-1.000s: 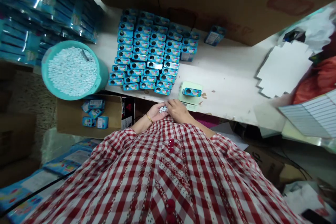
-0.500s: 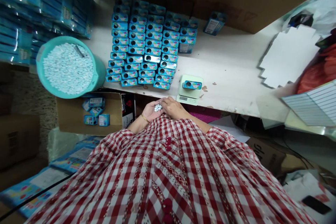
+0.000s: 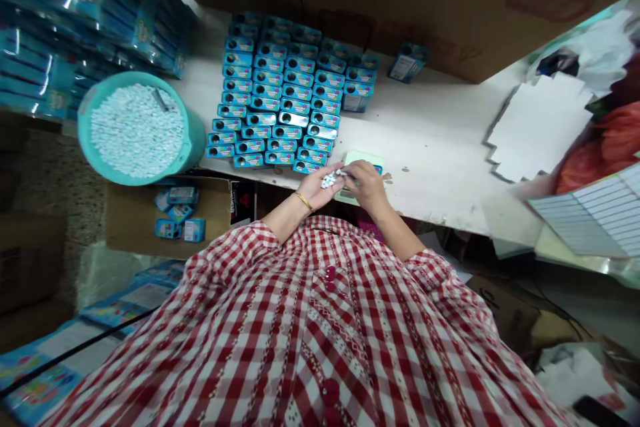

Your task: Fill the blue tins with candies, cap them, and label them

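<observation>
My left hand (image 3: pixel 317 188) is palm up, fingers cupped around a small pile of white candies (image 3: pixel 328 180). Over that pile, my right hand (image 3: pixel 366 181) has its fingers bent, with white pieces at its pinched fingertips. Both hands are above the table's front edge. Behind my right hand lies a pale green scale (image 3: pixel 357 159), mostly covered by it. A blue tin (image 3: pixel 379 169) on the scale shows only at its end.
Rows of blue tins (image 3: pixel 280 107) fill the table's left half. A turquoise bucket (image 3: pixel 195 147) of white candies stands further left, above an open carton (image 3: pixel 135 220) with several tins. A large cardboard box (image 3: pixel 425 7) borders the back. White cut card (image 3: pixel 543 123) lies right.
Both hands have moved forward and right, from near my body to the front of the scale. My right hand now covers most of the tin on it. The view has shifted slightly.
</observation>
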Motion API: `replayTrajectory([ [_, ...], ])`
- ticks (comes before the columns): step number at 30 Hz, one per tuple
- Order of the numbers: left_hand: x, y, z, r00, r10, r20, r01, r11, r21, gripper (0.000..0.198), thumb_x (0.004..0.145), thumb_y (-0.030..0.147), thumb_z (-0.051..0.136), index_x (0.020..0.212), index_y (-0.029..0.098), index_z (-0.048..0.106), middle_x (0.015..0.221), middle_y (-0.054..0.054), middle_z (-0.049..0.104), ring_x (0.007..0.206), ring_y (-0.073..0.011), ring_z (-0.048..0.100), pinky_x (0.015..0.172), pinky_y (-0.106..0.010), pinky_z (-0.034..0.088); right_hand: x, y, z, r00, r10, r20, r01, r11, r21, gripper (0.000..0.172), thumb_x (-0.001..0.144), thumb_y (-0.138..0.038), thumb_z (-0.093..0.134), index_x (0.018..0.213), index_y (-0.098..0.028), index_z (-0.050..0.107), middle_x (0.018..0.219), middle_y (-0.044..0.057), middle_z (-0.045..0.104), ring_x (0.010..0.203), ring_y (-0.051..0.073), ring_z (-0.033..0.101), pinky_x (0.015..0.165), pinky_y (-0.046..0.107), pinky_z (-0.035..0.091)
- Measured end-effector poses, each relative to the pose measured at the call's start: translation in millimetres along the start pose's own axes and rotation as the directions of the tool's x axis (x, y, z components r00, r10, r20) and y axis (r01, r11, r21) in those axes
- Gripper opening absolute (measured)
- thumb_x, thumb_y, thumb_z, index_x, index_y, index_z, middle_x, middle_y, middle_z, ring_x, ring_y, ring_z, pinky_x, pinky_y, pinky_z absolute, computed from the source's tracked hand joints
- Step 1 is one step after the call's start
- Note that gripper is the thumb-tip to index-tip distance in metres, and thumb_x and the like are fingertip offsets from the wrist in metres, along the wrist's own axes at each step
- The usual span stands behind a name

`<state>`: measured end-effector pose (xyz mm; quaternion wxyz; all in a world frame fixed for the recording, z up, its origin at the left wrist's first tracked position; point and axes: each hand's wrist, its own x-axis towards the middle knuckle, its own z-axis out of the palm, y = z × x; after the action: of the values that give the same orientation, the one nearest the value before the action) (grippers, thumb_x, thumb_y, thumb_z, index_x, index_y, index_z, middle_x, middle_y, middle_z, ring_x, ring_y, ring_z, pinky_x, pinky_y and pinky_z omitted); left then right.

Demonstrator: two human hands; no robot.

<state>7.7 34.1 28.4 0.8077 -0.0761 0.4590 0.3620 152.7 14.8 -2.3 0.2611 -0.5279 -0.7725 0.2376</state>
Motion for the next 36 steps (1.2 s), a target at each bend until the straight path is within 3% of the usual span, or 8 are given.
replayTrajectory([
  [4,6.5,-5.2,13.2,0.999,0.018,-0.033,-0.016,0.999,0.050,0.019,0.081,0.005,0.050,0.091,0.005,0.065,0.070,-0.008,0.067,0.069,-0.0131,0.065,0.078,-0.026,0.053,-1.7,20.9,-10.3,0.995,0.053,-0.089,-0.048,0.997,0.057,0.014,0.083,-0.016,0.052,0.088,-0.019,0.065,0.086,0.006,0.062,0.083,0.019,0.057,0.076,0.031,0.048],
  [11,16.7,-8.2,5.9,0.996,0.021,-0.082,-0.013,0.996,0.087,0.023,0.083,0.006,0.049,0.099,0.004,0.064,0.076,-0.011,0.070,0.077,-0.0154,0.068,0.084,-0.027,0.053,-8.4,31.2,-12.0,0.993,0.074,-0.090,-0.072,0.997,0.027,0.018,0.085,-0.017,0.050,0.095,-0.019,0.065,0.091,0.008,0.065,0.087,0.018,0.060,0.079,0.031,0.050],
  [16,17.9,-3.0,1.5,0.999,0.001,-0.051,0.004,0.996,0.090,0.027,0.083,0.007,0.049,0.107,0.006,0.062,0.085,-0.012,0.071,0.083,-0.0165,0.068,0.085,-0.029,0.053,-13.1,29.4,-24.2,0.975,0.142,-0.173,-0.141,0.990,0.019,0.021,0.088,-0.019,0.046,0.093,-0.020,0.066,0.093,0.008,0.066,0.089,0.018,0.061,0.081,0.033,0.050],
  [19,12.1,6.3,-3.2,0.998,0.015,-0.055,-0.012,0.998,0.058,0.029,0.084,0.007,0.048,0.110,0.007,0.061,0.087,-0.011,0.071,0.085,-0.0166,0.068,0.084,-0.028,0.054,-19.3,30.4,-36.8,0.940,0.189,-0.283,-0.188,0.982,0.031,0.020,0.088,-0.019,0.046,0.090,-0.021,0.066,0.089,0.006,0.066,0.087,0.018,0.062,0.079,0.033,0.051],
  [23,1.3,18.8,-15.3,0.993,0.037,-0.115,-0.035,0.999,0.025,0.028,0.086,0.007,0.046,0.110,0.007,0.061,0.080,-0.009,0.070,0.078,-0.0134,0.068,0.076,-0.022,0.055,-28.6,36.1,-52.4,0.855,0.260,-0.449,-0.251,0.965,0.081,0.018,0.087,-0.021,0.048,0.087,-0.019,0.066,0.083,0.005,0.066,0.079,0.017,0.062,0.072,0.031,0.051],
  [27,-8.5,22.4,-30.3,0.991,0.022,-0.136,-0.022,1.000,-0.001,0.028,0.088,0.012,0.045,0.110,0.008,0.061,0.081,-0.009,0.070,0.076,-0.0134,0.068,0.073,-0.022,0.056,-32.7,41.5,-56.6,0.809,0.309,-0.501,-0.285,0.950,0.127,0.017,0.086,-0.024,0.049,0.085,-0.018,0.066,0.083,0.005,0.066,0.078,0.016,0.061,0.072,0.031,0.051],
  [31,-17.3,21.1,-41.9,0.992,-0.004,-0.127,0.002,1.000,-0.013,0.028,0.089,0.016,0.043,0.106,0.006,0.062,0.081,-0.011,0.070,0.076,-0.0149,0.069,0.070,-0.023,0.056,-34.5,44.2,-49.2,0.853,0.323,-0.410,-0.293,0.946,0.136,0.020,0.085,-0.031,0.051,0.096,-0.020,0.064,0.091,0.006,0.064,0.082,0.017,0.060,0.072,0.033,0.051],
  [36,-23.3,20.9,-52.4,0.993,-0.011,-0.119,0.006,0.999,-0.037,0.024,0.088,0.012,0.042,0.095,0.006,0.064,0.082,-0.011,0.071,0.076,-0.0160,0.069,0.069,-0.024,0.057,-37.1,47.4,-38.9,0.927,0.251,-0.278,-0.256,0.967,0.018,0.045,0.080,-0.047,0.058,0.117,-0.022,0.054,0.117,0.012,0.056,0.111,0.025,0.052,0.087,0.043,0.048],
])
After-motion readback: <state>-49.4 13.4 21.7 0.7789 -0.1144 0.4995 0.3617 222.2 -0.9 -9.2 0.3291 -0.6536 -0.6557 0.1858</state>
